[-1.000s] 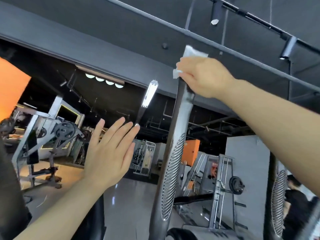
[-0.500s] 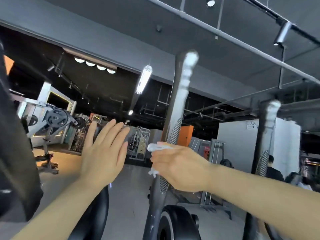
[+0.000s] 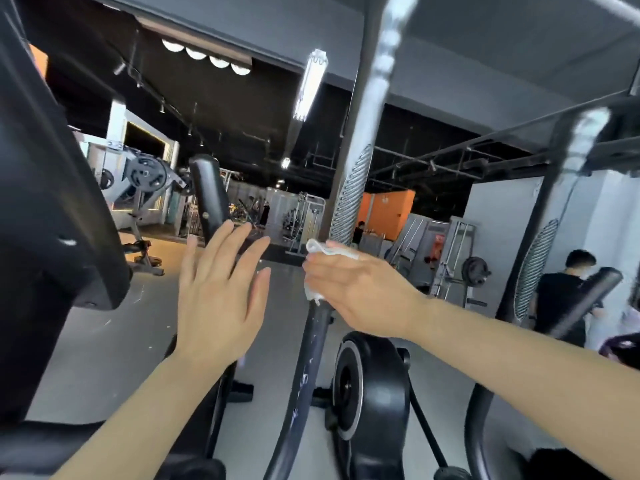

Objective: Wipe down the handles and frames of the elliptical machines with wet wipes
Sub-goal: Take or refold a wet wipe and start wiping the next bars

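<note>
The elliptical's long grey handle bar [image 3: 363, 133] rises through the middle of the view, with a ribbed grip section above my right hand. My right hand [image 3: 360, 292] is wrapped round this bar low down, with a white wet wipe [image 3: 320, 249] held between palm and bar. Below the hand the bar's dark lower part [image 3: 308, 368] shows wet streaks. My left hand [image 3: 221, 289] is raised to the left of the bar with straight, spread fingers and touches nothing. A shorter black handle [image 3: 209, 199] stands just behind its fingertips.
The machine's black console housing [image 3: 52, 202] fills the left side. A black flywheel cover [image 3: 370, 400] sits below my right arm. A second elliptical handle [image 3: 550, 209] rises at right, with a person in black [image 3: 564, 292] beyond it. Weight machines stand in the background.
My right hand has slid the wipe from the handle's top down to below the ribbed grip. The view has tilted downward. My left hand has stayed raised and open.
</note>
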A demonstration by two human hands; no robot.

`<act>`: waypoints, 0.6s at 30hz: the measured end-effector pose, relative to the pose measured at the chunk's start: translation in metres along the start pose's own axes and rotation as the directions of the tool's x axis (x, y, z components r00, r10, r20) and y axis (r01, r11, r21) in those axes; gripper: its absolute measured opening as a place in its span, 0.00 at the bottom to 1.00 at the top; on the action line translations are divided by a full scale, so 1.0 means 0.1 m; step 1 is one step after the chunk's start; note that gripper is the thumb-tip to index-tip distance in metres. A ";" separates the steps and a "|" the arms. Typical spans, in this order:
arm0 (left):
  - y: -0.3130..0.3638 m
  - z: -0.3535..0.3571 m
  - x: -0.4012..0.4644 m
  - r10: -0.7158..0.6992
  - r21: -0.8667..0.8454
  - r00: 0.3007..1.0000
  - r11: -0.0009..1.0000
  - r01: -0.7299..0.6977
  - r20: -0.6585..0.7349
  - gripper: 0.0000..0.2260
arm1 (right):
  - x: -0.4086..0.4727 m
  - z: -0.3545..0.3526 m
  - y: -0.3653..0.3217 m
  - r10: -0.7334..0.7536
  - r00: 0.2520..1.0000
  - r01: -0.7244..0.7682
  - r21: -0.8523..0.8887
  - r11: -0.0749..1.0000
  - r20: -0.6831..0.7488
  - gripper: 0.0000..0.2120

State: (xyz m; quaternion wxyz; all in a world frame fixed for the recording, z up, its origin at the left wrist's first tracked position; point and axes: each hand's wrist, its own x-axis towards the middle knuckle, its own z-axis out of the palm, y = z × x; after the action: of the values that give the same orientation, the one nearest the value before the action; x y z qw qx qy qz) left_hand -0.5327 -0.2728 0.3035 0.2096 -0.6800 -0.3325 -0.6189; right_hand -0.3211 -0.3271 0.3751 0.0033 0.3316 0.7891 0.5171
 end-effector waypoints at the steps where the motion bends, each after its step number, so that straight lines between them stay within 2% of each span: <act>1: 0.01 -0.05 0.00 0.017 0.008 1.000 1.000 -0.017 -0.007 0.18 | -0.08 0.04 -0.08 -0.072 0.997 0.073 -0.006 0.997 0.037 0.17; 3: 0.04 -0.13 0.03 0.066 0.022 0.998 0.998 -0.066 -0.023 0.18 | -0.15 0.05 -0.09 -0.172 0.982 0.176 -0.045 0.983 0.074 0.19; 4: 0.05 -0.17 0.07 0.087 0.027 0.996 0.996 -0.086 -0.027 0.18 | -0.13 0.00 0.00 -0.179 0.983 0.182 -0.059 0.982 0.044 0.19; 7: 0.12 -0.23 0.32 0.090 0.023 0.995 0.996 -0.089 -0.048 0.19 | 0.10 -0.33 0.50 -0.009 0.989 0.007 -0.019 1.000 -0.147 0.14; 10: 0.26 -0.23 0.60 0.053 -0.026 0.996 0.998 -0.055 -0.065 0.19 | 0.44 -0.78 1.12 0.132 0.926 -0.161 -0.053 0.986 -0.355 0.16; 12: 0.36 -0.23 0.80 0.049 -0.038 0.997 0.998 -0.051 -0.066 0.20 | 0.66 -1.00 1.41 0.194 0.883 -0.249 -0.077 0.965 -0.428 0.16; 15: 0.52 -0.26 1.13 0.071 -0.013 0.993 0.997 -0.073 -0.098 0.20 | 0.68 -0.93 1.48 0.314 0.805 -0.334 0.053 0.941 -0.503 0.14; 18: 0.63 -0.33 1.29 0.115 -0.006 0.987 0.993 -0.117 -0.115 0.20 | 0.36 -0.42 1.10 0.425 0.749 -0.321 0.284 0.904 -0.507 0.15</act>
State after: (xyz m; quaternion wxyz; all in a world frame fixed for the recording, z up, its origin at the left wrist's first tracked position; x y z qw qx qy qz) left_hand -0.5091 -0.3142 0.4425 0.2596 -0.6629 -0.2759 -0.6458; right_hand -0.3063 -0.3155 0.4968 -0.3605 0.3163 0.7155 0.5080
